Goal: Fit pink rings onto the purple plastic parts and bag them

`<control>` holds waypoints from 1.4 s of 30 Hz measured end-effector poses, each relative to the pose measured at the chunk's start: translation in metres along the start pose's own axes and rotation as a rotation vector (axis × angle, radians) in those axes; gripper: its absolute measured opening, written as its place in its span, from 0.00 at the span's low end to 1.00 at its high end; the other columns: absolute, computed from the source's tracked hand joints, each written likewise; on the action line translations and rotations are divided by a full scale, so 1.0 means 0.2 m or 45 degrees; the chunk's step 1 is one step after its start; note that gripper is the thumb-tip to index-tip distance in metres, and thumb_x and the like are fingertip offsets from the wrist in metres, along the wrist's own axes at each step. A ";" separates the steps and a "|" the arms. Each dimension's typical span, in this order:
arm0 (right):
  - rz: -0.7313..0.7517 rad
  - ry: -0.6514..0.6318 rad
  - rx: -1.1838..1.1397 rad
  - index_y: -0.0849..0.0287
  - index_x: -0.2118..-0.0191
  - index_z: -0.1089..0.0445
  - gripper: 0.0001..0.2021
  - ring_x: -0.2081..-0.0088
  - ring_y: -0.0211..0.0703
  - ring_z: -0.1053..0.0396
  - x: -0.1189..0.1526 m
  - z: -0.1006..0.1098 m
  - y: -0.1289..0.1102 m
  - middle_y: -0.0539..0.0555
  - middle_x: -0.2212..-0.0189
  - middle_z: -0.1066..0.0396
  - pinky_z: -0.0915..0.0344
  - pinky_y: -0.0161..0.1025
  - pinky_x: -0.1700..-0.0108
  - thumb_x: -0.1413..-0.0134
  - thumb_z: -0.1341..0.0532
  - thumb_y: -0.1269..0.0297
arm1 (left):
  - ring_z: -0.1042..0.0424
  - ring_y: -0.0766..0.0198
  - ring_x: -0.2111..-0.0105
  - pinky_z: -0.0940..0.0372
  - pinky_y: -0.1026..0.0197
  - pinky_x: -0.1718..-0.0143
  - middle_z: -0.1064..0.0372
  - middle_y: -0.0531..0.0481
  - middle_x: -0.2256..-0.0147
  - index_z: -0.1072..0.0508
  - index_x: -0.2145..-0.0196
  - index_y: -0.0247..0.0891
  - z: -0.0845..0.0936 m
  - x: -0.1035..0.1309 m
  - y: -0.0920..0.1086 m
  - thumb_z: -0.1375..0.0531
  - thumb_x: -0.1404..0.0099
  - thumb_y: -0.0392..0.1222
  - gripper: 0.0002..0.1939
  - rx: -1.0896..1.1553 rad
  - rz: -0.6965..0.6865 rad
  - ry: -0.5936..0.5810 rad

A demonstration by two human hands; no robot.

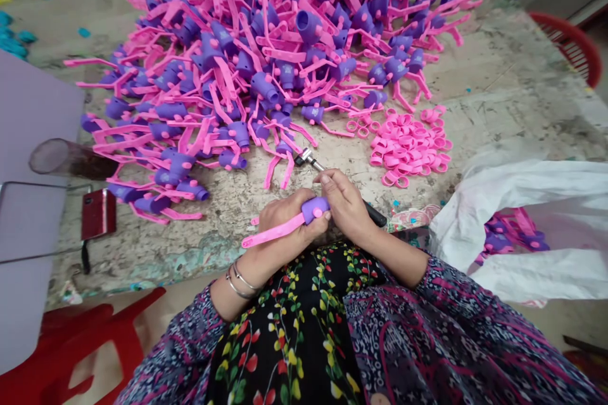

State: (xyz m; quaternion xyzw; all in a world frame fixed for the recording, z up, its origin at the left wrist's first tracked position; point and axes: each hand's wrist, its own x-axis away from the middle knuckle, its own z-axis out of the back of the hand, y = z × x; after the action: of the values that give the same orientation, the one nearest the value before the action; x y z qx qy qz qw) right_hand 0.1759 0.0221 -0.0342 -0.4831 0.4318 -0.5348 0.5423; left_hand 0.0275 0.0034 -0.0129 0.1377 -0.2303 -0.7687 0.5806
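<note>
We have the purple-and-pink part (315, 209) in our left hand (289, 218), near edge of the worktable (503, 101), about mid-width. Left fingers are closed round it; purple body at the thumb side, 1 pink arm angled out to the left over the back of the hand. Metal bangles (241, 281) on that wrist.

Right hand (346, 202) is just beside the part's right end, fingers curled in, thumb and index close together. We can't tell if anything is pinched in there.

Metal tool (311, 159) runs under the right hand: head out on the far side, black handle (375, 214) out to the right. Can't tell if it's gripped or just lying there.

Far side, centre and left: big heap of purple-and-pink parts (266, 85). Right of its near edge: smaller pile of pink rings (409, 147), a few loose at its left. Near right: open white bag (527, 186) with more purple-and-pink pieces (513, 231) inside. Near left: dark red box (98, 212) and a tumbler (66, 157) with dark contents, tilted in our view.
</note>
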 end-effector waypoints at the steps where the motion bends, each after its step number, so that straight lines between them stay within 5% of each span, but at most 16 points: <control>1: 0.026 0.006 -0.022 0.56 0.59 0.33 0.14 0.75 0.37 0.42 0.00 0.00 0.00 0.46 0.77 0.42 0.43 0.36 0.70 0.35 0.49 0.52 | 0.26 0.58 0.70 0.40 0.59 0.69 0.26 0.52 0.70 0.30 0.57 0.42 0.00 0.00 0.00 0.48 0.36 0.61 0.22 0.016 -0.001 0.000; 10: 0.207 0.031 -0.070 0.53 0.45 0.36 0.18 0.76 0.38 0.40 0.01 0.01 0.05 0.50 0.71 0.34 0.36 0.40 0.72 0.34 0.49 0.53 | 0.29 0.61 0.71 0.41 0.60 0.70 0.29 0.55 0.70 0.32 0.59 0.43 0.01 -0.03 -0.02 0.48 0.35 0.62 0.21 0.336 0.018 -0.183; 19: 0.332 0.087 -0.015 0.53 0.46 0.34 0.17 0.59 0.46 0.29 0.02 0.02 0.07 0.56 0.59 0.29 0.29 0.44 0.62 0.33 0.51 0.54 | 0.31 0.61 0.70 0.43 0.59 0.68 0.30 0.54 0.70 0.31 0.58 0.42 0.00 -0.04 -0.03 0.50 0.35 0.65 0.24 0.457 0.011 -0.238; 26: 0.380 0.097 0.041 0.53 0.45 0.34 0.17 0.68 0.41 0.31 0.02 0.03 0.08 0.53 0.65 0.29 0.31 0.43 0.64 0.33 0.51 0.57 | 0.34 0.62 0.70 0.43 0.60 0.68 0.32 0.55 0.71 0.31 0.60 0.42 -0.03 -0.03 -0.02 0.49 0.35 0.63 0.22 0.608 0.090 -0.204; 36: 0.293 0.027 0.076 0.54 0.46 0.34 0.18 0.60 0.46 0.28 0.03 0.02 0.06 0.55 0.61 0.28 0.31 0.45 0.60 0.33 0.53 0.55 | 0.40 0.66 0.71 0.44 0.63 0.68 0.38 0.55 0.72 0.34 0.68 0.39 -0.07 -0.04 -0.01 0.48 0.34 0.59 0.19 1.004 0.102 -0.205; 42: 0.161 -0.045 0.211 0.52 0.45 0.33 0.21 0.66 0.44 0.30 -0.02 0.05 0.02 0.54 0.60 0.26 0.33 0.44 0.58 0.33 0.53 0.49 | 0.41 0.67 0.72 0.45 0.62 0.69 0.40 0.56 0.74 0.34 0.67 0.39 -0.07 -0.05 -0.01 0.45 0.35 0.57 0.17 1.114 0.224 -0.138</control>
State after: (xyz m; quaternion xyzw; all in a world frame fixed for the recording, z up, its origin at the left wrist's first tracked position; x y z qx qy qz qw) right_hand 0.1860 0.0257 -0.0368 -0.4179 0.4061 -0.5247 0.6205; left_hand 0.0357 0.0109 -0.0270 0.3095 -0.5747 -0.5528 0.5181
